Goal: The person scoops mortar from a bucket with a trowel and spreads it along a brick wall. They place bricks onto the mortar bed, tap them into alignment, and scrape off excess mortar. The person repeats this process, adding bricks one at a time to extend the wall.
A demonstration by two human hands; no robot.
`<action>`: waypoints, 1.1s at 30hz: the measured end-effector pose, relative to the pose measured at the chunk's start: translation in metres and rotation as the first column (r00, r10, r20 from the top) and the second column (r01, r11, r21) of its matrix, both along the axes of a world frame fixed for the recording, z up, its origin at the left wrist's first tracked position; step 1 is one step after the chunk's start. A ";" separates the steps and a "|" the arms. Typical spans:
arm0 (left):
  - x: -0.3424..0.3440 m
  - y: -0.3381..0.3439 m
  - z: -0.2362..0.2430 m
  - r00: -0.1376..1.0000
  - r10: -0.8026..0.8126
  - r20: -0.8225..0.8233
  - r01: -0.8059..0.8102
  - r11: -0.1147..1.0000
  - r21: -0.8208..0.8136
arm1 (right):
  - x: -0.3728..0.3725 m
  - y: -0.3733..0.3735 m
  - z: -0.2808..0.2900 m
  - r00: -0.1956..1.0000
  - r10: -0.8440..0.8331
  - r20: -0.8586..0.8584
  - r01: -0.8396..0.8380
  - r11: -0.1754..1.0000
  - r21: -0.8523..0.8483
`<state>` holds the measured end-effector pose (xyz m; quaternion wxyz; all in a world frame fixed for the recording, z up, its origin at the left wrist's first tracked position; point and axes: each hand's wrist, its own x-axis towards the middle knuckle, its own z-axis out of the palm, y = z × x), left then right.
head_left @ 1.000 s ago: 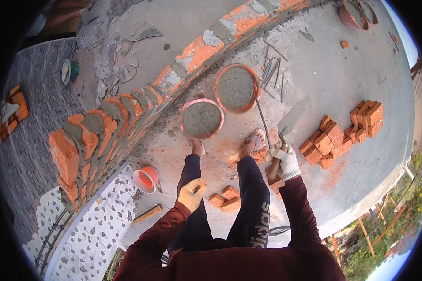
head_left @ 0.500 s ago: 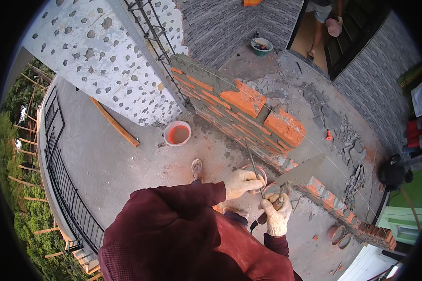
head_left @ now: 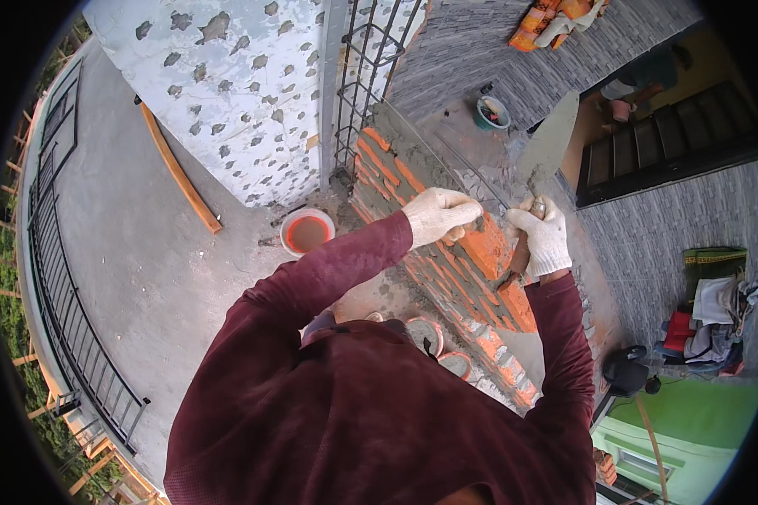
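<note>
My right hand [head_left: 544,236], in a white work glove, is closed round the handle of a trowel. Its broad blade [head_left: 552,145] points up and away, with grey mortar near the handle. A thin dark rod or line [head_left: 486,184] runs toward this hand; what holds it I cannot tell. My gloved left hand [head_left: 440,216] is over the low brick wall [head_left: 446,276], its fingers curled together; what they hold, if anything, is hidden. Just beyond its fingertips lies an orange brick [head_left: 487,249] on the wall. Grey mortar coats the wall's far end.
A pale bucket of reddish liquid [head_left: 308,231] stands left of the wall, and two more buckets [head_left: 424,335] stand near my feet. Steel rebar [head_left: 358,93] rises at the wall's far end. Beyond are a green basin [head_left: 492,113] and a person [head_left: 648,80] in the doorway.
Both hands have risen and moved away from my body, up over the wall. The trowel blade has swung from level to pointing upward. The dark rod no longer shows clearly in my left hand.
</note>
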<state>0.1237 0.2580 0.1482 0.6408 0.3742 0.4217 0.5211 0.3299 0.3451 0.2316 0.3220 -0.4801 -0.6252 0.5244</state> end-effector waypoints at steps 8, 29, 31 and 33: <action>-0.183 0.014 -0.149 0.824 0.512 -0.241 -0.566 0.761 -0.317 | -0.083 0.131 -0.076 0.992 0.120 -0.028 -0.123 0.971 -0.204; -0.331 0.220 -0.173 0.908 -0.047 -0.416 -0.108 0.933 -0.342 | -0.206 0.168 -0.155 0.999 0.030 0.011 -0.023 0.915 -0.402; -0.332 0.230 -0.164 0.874 -0.097 -0.477 -0.100 0.923 -0.373 | -0.208 0.166 -0.156 0.999 0.027 0.041 -0.008 0.912 -0.409; -0.330 0.236 -0.156 0.854 -0.103 -0.510 -0.129 0.908 -0.399 | -0.209 0.164 -0.158 0.994 0.041 0.102 0.003 0.916 -0.402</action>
